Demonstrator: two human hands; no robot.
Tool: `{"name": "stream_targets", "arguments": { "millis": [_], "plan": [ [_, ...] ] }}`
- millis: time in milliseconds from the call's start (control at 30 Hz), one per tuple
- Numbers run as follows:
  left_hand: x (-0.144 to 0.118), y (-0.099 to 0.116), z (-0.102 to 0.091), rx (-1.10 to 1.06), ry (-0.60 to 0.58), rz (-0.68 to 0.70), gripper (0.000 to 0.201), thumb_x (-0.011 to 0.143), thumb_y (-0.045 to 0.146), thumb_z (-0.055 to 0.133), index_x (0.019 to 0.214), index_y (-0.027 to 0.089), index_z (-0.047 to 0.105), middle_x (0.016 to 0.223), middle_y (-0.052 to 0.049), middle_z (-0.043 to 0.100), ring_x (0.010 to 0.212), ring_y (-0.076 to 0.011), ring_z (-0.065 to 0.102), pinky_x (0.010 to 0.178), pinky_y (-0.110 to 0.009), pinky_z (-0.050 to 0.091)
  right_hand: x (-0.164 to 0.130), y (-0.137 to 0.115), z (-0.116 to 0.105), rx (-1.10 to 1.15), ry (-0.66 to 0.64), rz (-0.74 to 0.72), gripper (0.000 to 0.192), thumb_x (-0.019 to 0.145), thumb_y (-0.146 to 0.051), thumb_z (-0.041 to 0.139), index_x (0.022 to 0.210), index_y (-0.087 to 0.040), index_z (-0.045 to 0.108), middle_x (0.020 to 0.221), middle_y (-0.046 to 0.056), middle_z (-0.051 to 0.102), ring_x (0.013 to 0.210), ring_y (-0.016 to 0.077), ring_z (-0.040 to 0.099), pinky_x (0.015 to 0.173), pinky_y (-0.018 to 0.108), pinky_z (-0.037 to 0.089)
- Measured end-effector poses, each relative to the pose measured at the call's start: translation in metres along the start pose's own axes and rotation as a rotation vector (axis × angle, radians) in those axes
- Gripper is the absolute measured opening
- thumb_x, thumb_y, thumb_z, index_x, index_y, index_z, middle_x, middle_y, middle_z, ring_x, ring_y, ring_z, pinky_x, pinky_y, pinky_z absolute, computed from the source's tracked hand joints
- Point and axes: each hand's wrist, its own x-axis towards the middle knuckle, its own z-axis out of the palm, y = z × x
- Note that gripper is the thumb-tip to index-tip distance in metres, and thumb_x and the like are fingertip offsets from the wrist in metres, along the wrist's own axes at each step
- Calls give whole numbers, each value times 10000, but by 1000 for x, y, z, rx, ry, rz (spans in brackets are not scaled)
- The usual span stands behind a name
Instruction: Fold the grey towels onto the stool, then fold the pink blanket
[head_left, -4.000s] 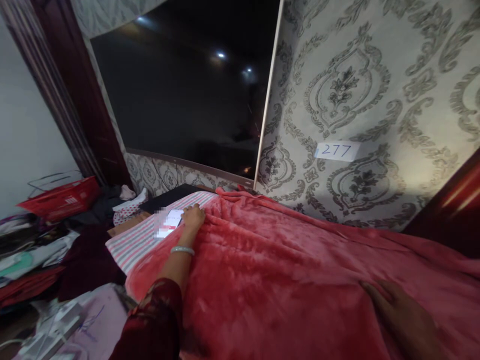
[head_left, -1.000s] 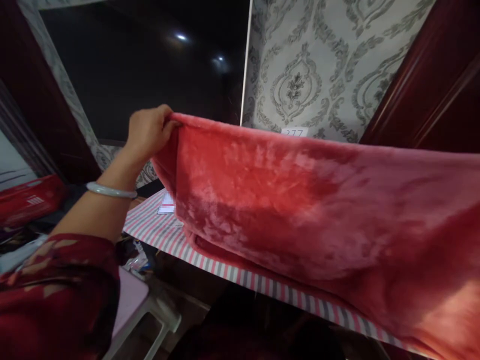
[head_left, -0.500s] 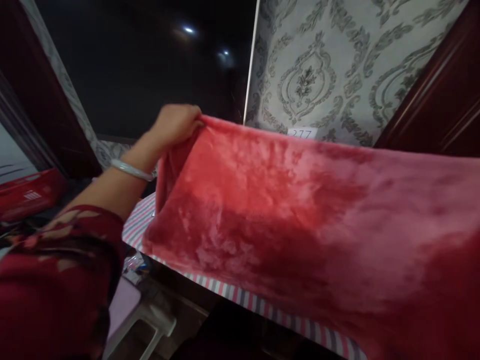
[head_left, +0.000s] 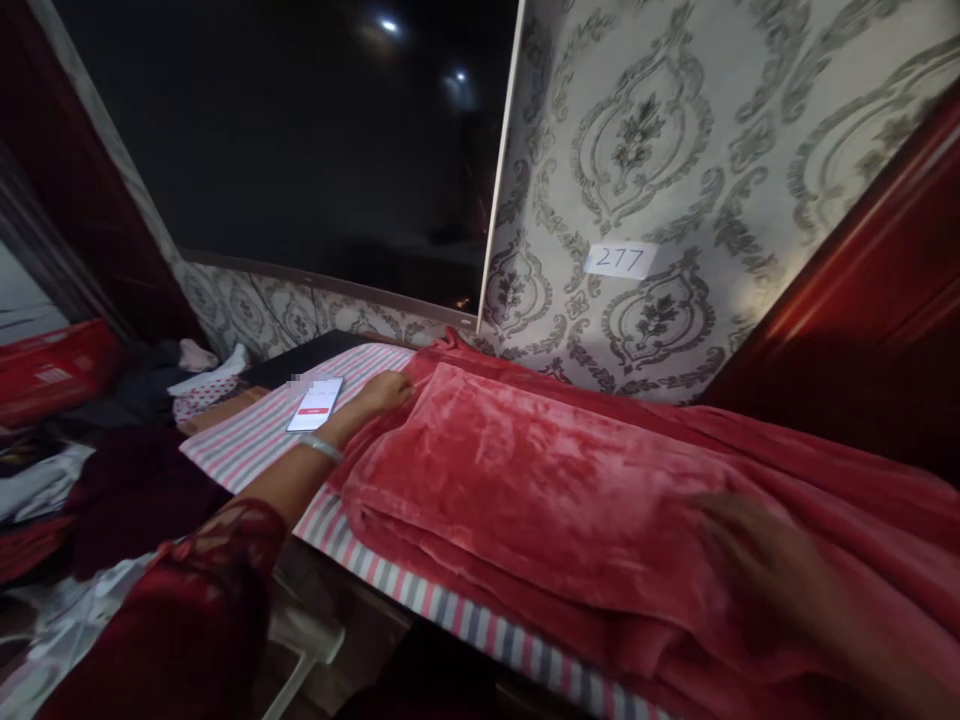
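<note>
I read only "277", handwritten on a small white paper label point(head_left: 621, 259) stuck to the patterned wallpaper point(head_left: 675, 130); the print on the phone screen point(head_left: 316, 404) and red box point(head_left: 52, 372) is too small for me to make out.

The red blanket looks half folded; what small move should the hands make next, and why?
Probably smooth the top layer flat. The red blanket lies folded over itself on the striped sheet, the left hand at its far corner, the blurred right hand resting on top.
</note>
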Motion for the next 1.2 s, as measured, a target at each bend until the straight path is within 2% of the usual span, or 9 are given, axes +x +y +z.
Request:
{"name": "stream_targets", "arguments": {
  "millis": [100,167,333,500,633,700,833,1033,1200],
  "plan": [
    [-52,-28,-4,-9,-123,-89,272,791,341,676,563,212,602,533,-2,560,567,-175,545,585,-286,370,-67,-19,31,84,-152,-28,355,945,-534,511,1159,-362,737,1242,45,749,1096,338,730,897,489,651],
    [-83,-38,-5,-44,-188,-124,319,806,459,626,601,214,614,573,-3,576,576,-178,543,568,-281,359,-93,-25,40,81,-190,-36,410,928,-537,558,1263,-357,711,1304,53,725,1149,340,712,899,497,655],
    [-127,-42,3,-206,-176,-132,478,748,649,615,585,222,477,598,30,414,591,-137,397,565,-277,299,-99,-28,47,39,-157,-50,437,936,-533,519,1227,-289,734,1227,101,755,1122,339,724,945,509,625],
    [-139,-34,6,-484,-151,-164,487,707,659,682,695,221,470,686,33,458,667,-150,461,611,-273,378,-90,-36,44,36,-63,81,423,951,-457,397,1165,-266,708,1174,86,770,1067,317,741,948,499,614],
    [-141,-30,6,-542,-225,-202,472,672,636,717,743,205,537,684,33,497,652,-148,485,602,-276,398,-86,-57,27,29,60,260,431,942,-520,403,1161,-267,675,1123,95,774,1014,354,744,891,520,616],
    [-140,-31,7,-564,-204,-215,457,663,619,716,742,206,536,667,35,498,631,-145,487,587,-274,398,-85,-68,18,3,111,314,448,947,-547,415,1174,-258,670,1105,108,772,994,369,740,878,530,608],
    [-139,-38,7,-498,-94,-243,383,722,572,649,735,222,493,631,38,490,593,-150,491,564,-276,405,-86,-74,13,8,79,196,421,949,-526,432,1122,-244,692,1100,110,772,1016,342,739,929,495,601],
    [-142,-44,9,-134,-75,-169,213,771,414,585,695,226,520,653,9,568,685,-186,547,667,-307,446,-98,-48,25,-28,-89,1,372,973,-457,457,1126,-252,727,1117,76,779,998,279,758,827,398,642],
    [-161,-30,23,66,-47,-196,141,842,344,616,887,211,626,875,-65,716,866,-239,661,803,-330,480,-102,-32,38,-70,-8,-133,346,975,-378,471,1160,-237,728,1113,66,783,962,249,768,767,336,642]
  ]
}}
